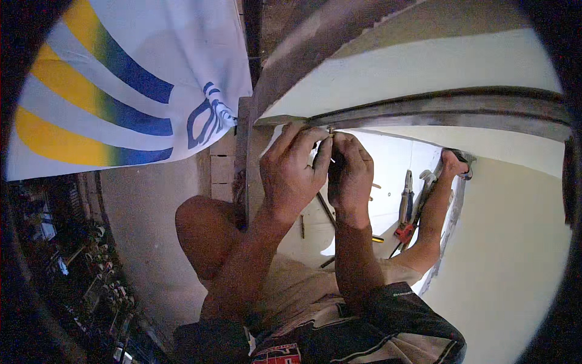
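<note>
Both hands were raised and brought together just below the near end of a dark, long beam, their fingertips almost meeting. The left hand had its fingers bent forward and its thumb set slightly apart from them, leaving a narrow gap; the right hand was curled in tightly, its fingers folded. A small brassy piece showed between the fingertips of the two hands, at the beam's edge; whether one hand gripped it or both did, I could not tell. Behind the hands spread a bright white surface, and on it, near the person's right leg, lay pliers with their jaws pointing away, a wrench just beside them, and a red-ended tool. A short yellow-and-black object lay to the right of the right forearm, and a slim, pointed rod lay between the forearms. To the left hung a white cloth with yellow and blue bands, bunched at one corner beside a dark post. Farther left, clutter sat in shadow, too dim to show any vessels or contents.
</note>
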{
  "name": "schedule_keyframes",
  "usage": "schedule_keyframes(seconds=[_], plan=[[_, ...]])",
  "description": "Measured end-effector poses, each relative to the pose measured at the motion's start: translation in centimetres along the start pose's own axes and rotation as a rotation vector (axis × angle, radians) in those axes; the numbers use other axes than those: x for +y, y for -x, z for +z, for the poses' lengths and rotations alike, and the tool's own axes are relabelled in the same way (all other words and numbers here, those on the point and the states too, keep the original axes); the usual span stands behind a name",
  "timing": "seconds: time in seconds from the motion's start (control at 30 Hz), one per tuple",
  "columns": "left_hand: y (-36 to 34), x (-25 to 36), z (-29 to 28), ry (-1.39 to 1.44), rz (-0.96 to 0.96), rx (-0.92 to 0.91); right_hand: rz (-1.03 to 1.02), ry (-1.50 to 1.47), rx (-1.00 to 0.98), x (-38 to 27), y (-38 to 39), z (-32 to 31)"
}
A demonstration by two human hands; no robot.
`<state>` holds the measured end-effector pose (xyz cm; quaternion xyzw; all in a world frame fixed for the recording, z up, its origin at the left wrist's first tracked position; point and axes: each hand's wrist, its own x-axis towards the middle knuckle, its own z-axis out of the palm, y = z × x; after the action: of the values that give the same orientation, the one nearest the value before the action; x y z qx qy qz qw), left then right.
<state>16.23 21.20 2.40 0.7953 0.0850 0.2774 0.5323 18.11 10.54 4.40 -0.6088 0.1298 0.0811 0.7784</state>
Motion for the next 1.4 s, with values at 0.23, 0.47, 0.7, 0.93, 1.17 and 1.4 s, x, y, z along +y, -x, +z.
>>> schedule_keyframes(seconds=[0.23,0.47,0.7,0.93,1.17,1.4], plan=[[0.2,-0.1,0.2,-0.019,0.031,0.018,-0.022,0.051,-0.012,0.1,-0.2,0.4],[0.3,0.1,0.4,-0.030,0.034,0.033,-0.018,0.041,-0.039,0.1,-0.4,0.1],[0.3,0.1,0.7,-0.003,0.024,0.062,-0.030,0.026,-0.104,0.6,-0.6,-0.4],[0.5,0.3,1.0,0.194,-0.165,0.031,0.007,-0.030,0.006,0.3,0.0,0.3],[0.5,0.4,0.8,0.193,-0.117,0.065,-0.043,0.034,-0.048,0.3,-0.3,0.0],[0.6,0.1,0.7,0.234,-0.145,0.038,-0.098,0.161,-0.001,0.0,-0.4,0.3]])
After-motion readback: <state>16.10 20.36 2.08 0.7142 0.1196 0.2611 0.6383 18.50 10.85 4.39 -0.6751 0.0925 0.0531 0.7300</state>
